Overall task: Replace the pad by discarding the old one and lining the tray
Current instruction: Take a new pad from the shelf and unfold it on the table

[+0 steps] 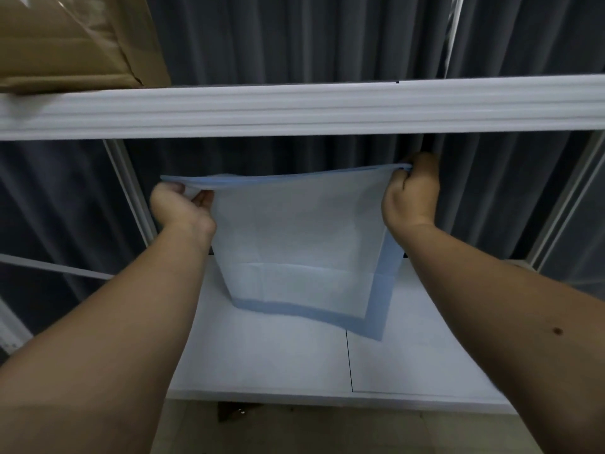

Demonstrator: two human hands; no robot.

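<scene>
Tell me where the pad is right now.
The pad hangs mid-frame, its top corners pinched by the left hand and right hand, above the white shelf.

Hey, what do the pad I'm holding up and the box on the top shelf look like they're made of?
The white pad with a blue border looks like thin non-woven tissue on blue plastic film: it hangs limp, shows fold creases and lets some light through. The left hand and right hand pinch its top corners. The brown box looks like matte corrugated cardboard, with glossy clear tape on it.
</scene>
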